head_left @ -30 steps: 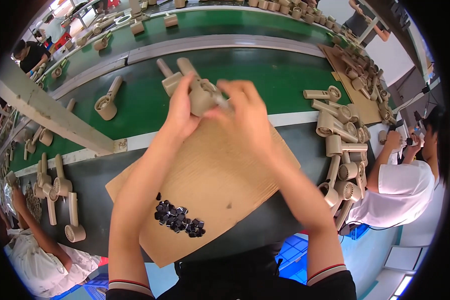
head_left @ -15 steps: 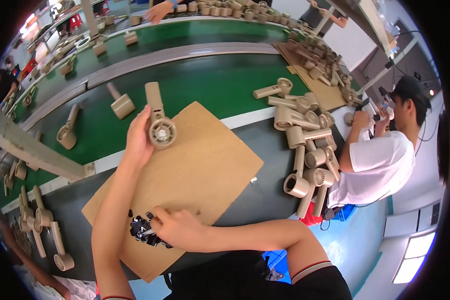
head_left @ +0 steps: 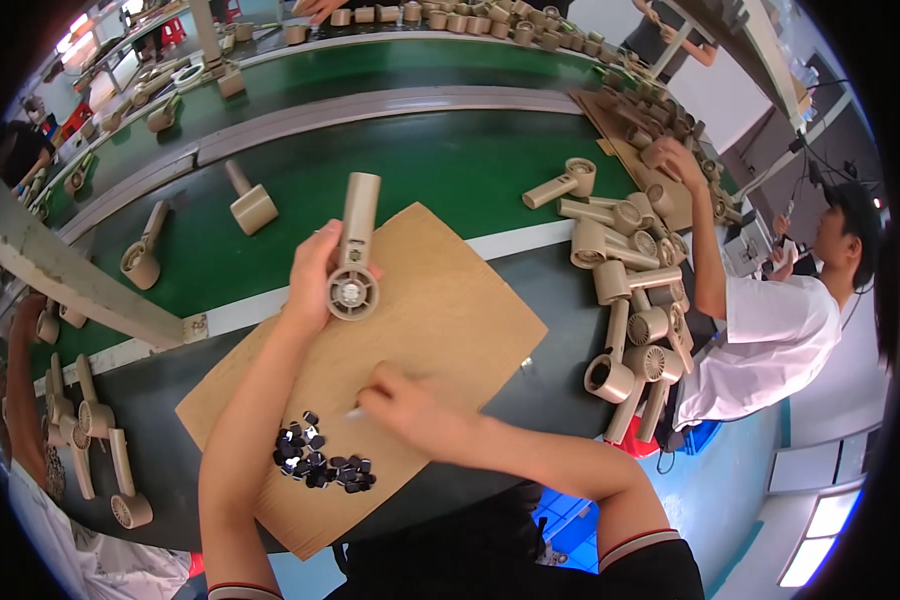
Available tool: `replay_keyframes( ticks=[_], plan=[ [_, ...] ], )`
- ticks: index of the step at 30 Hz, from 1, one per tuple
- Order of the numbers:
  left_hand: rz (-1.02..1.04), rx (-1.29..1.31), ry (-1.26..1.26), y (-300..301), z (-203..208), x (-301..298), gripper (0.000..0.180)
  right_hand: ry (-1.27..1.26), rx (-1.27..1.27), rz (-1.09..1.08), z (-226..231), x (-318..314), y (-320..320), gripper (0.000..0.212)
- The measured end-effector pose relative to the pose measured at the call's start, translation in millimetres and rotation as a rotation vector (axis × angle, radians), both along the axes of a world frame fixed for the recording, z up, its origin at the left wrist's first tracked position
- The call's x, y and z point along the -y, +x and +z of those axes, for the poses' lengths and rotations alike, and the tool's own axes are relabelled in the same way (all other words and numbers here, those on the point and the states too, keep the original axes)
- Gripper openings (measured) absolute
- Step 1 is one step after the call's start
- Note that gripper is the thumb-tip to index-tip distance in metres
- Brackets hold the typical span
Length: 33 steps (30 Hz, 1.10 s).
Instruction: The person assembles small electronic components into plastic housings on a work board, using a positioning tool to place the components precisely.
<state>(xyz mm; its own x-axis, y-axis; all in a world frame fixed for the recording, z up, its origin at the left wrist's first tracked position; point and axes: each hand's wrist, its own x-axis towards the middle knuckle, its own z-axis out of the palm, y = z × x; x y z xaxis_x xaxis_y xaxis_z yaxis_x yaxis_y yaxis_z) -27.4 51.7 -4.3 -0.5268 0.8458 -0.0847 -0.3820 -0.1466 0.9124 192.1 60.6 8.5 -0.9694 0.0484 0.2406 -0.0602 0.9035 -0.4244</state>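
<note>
My left hand (head_left: 315, 275) is closed around a beige handheld fan (head_left: 356, 245). The fan's handle points away from me, and its round grilled head faces up over the cardboard sheet (head_left: 450, 300). On the near part of that sheet lies a loose pile of small black pieces (head_left: 325, 460), some with white or shiny faces. My right hand (head_left: 400, 400) is above the cardboard, just beyond and right of the pile. Its fingers are pinched together, with a small whitish blur at the tips; what they hold is too small and smeared to name.
Many beige fans (head_left: 635, 320) are heaped on the right, with a few more (head_left: 90, 420) on the left. Behind runs a green conveyor belt (head_left: 430, 150) carrying scattered fans. A metal post (head_left: 90, 280) slants in at left. A co-worker (head_left: 780, 320) reaches across at right.
My right hand has lifted off the black pieces and moved right and farther away, uncovering the pile. The fan in my left hand has turned slightly. The co-worker's arm now reaches toward the far fans.
</note>
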Motion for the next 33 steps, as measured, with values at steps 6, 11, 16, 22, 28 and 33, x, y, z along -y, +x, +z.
replay_keyframes(
  ticks=[6, 11, 16, 22, 28, 33],
  plan=[
    [-0.059, -0.047, 0.010, 5.3, 8.5, 4.6, 0.045, 0.104, -0.091, -0.039, -4.0, -35.9, 27.1, 0.026],
    [-0.056, -0.048, 0.015, 3.9, 6.8, 4.5, 0.044, 0.025, -0.050, -0.110, 4.6, -21.5, 27.4, 0.030],
    [-0.087, -0.097, 0.062, 3.5, 4.2, 5.6, 0.043, -0.050, 0.094, -0.320, 9.8, -20.5, 18.7, 0.026],
    [-0.128, -0.229, 0.064, 1.0, 0.3, 8.1, 0.041, -0.415, -0.149, -0.358, 25.9, -75.9, -33.3, 0.016],
    [-0.139, -0.202, 0.077, 6.8, 6.9, 9.6, 0.035, -0.399, -0.430, -0.287, 29.1, -82.1, -72.0, 0.017],
    [-0.153, -0.274, -0.069, 11.3, 9.9, 13.5, 0.048, -0.362, -0.364, -0.182, 25.2, -92.8, -65.6, 0.028]
  ],
)
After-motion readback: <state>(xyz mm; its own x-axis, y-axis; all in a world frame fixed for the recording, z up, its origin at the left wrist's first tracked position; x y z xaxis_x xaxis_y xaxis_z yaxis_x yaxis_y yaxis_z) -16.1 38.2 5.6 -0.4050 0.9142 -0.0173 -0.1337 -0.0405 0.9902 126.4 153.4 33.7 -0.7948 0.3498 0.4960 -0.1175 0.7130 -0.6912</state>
